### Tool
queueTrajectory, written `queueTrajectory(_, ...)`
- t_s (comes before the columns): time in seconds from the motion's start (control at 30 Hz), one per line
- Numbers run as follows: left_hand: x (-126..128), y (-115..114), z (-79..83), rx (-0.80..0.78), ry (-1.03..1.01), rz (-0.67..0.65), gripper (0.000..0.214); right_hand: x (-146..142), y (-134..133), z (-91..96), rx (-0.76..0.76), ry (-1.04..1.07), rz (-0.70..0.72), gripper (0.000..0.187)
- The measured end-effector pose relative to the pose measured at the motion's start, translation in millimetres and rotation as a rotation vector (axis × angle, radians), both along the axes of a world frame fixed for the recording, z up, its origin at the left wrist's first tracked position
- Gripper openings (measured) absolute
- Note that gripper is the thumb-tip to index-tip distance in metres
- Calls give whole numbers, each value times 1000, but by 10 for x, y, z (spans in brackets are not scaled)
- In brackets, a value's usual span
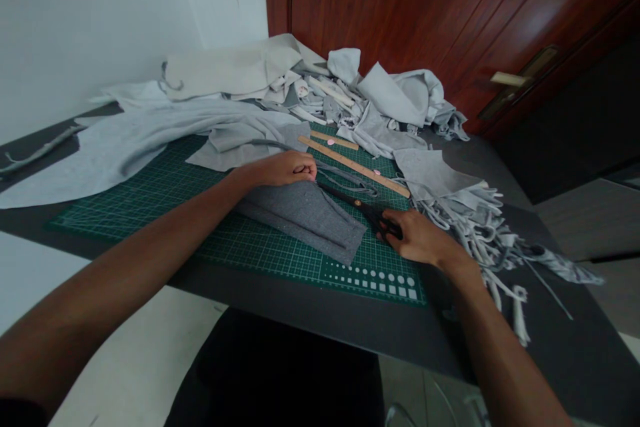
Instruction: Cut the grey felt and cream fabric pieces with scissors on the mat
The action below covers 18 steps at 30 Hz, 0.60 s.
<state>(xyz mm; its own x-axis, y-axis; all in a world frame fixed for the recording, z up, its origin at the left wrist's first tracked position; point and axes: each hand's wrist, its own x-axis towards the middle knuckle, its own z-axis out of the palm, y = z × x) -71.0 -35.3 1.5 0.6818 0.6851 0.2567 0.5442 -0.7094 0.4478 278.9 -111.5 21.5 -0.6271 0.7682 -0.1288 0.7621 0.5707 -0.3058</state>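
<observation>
A folded dark grey fabric piece (307, 217) lies on the green cutting mat (165, 197). My left hand (285, 168) rests at the fabric's far edge with its fingers curled, pinching the cloth. My right hand (417, 235) grips the handles of black scissors (357, 205), whose blades point along the fabric's right edge toward my left hand. A thin grey strip (345, 177) trails beside the blades.
Two wooden rulers (353, 165) lie on the mat behind the scissors. Light grey cloth (150, 130) is heaped at the back and left. Cut strips (475, 220) pile up at the right of the dark table (320, 320). A wooden door (450, 13) stands behind.
</observation>
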Motion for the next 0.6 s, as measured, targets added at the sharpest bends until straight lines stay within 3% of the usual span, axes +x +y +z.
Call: queueTrajectory(0.6, -22, 49, -27, 21, 1, -37, 20, -62, -19, -41, 85, -10, -9, 12)
